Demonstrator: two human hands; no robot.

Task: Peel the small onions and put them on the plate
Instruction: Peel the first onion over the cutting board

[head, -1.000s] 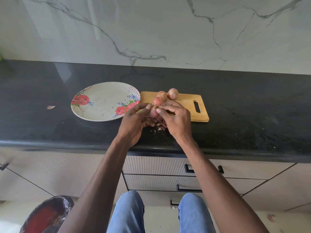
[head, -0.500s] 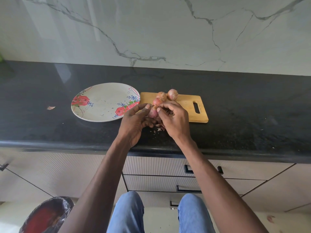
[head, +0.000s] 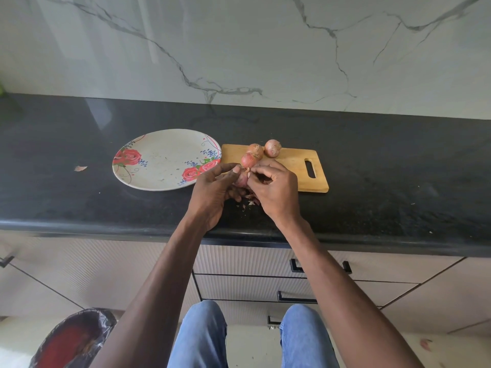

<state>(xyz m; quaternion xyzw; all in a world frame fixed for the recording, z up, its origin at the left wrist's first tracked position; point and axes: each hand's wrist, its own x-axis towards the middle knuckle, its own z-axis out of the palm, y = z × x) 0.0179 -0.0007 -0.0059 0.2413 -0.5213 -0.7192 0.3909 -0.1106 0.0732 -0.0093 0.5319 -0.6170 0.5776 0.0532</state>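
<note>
At frame centre, over the black counter (head: 79, 203), your left hand (head: 212, 192) cups the onion (head: 242, 179) steady so your right hand (head: 276, 189) pinches its skin; the plate (head: 159, 181) waits left.

We count four small onions: three unpeeled onions sit on the cutting board, the far right onion (head: 272, 148), the middle onion (head: 255, 150) and the near onion (head: 248, 159), and a fourth, the held onion (head: 241, 179), shows only partly between our fingers. We count two hands, our left hand (head: 212, 193) and our right hand (head: 275, 188), both at that onion. There is one plate (head: 159, 160) with three red roses printed on it, one wooden cutting board (head: 295, 166), and one black tabletop (head: 385, 166). One loose peel scrap (head: 80, 168) lies left of the plate; the peel bits (head: 248, 203) under our hands are too small to count. One bin (head: 71, 341) stands on the floor.
</note>
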